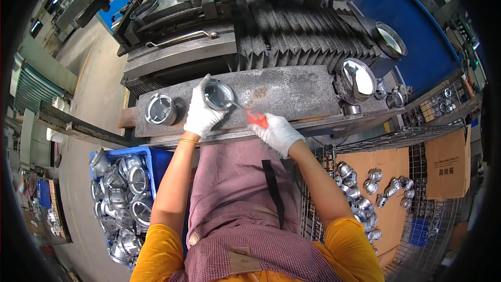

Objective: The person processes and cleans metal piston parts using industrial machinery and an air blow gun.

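My left hand, in a white glove, is wrapped round the near left side of a round, hollow metal casting on the grey worktop. My right hand, gloved too, grips the red handle of a hand tool. Its thin metal shank reaches left to the casting's right rim; the exact shape of its tip cannot be made out. A similar casting rests left of my left hand. Farther right stands a metal container with a handled tool inside its bright opening.
A blue crate full of castings stands at lower left. At lower right, a wire cage lined with cardboard holds several more. Behind the worktop are a machine with ribbed dark bellows and a metal wrench on its ledge.
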Demonstrator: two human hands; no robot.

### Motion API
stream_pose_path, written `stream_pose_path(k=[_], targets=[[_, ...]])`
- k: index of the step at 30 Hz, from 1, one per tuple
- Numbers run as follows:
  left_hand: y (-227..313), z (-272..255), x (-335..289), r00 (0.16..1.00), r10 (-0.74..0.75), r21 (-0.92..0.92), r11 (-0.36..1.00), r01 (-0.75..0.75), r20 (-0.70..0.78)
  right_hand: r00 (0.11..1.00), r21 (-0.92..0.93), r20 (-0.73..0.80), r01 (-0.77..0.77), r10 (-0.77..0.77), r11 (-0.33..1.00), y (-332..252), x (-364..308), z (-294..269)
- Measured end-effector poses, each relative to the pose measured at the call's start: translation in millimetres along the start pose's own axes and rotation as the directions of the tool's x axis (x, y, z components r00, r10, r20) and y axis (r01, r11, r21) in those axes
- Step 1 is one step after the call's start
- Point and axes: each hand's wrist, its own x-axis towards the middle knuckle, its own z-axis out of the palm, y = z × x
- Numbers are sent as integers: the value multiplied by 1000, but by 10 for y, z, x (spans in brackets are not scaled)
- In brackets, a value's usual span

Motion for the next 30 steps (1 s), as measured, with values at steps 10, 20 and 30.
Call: stream_pose_path(k=[10, 20, 30], targets=[[17, 5, 64, 1000, 26, 57, 998, -26, 0, 1000, -19, 2, -24, 24, 1000, -77, 5, -99], [639, -658, -24, 952, 134, 672, 682, -289, 274, 213, 189, -969, 320, 124, 928, 533, -1430, -2124], [462, -687, -164, 880, 330, 510, 722, -468, 340, 182, -333, -940, -304, -289, 893, 489, -1469, -2129]])
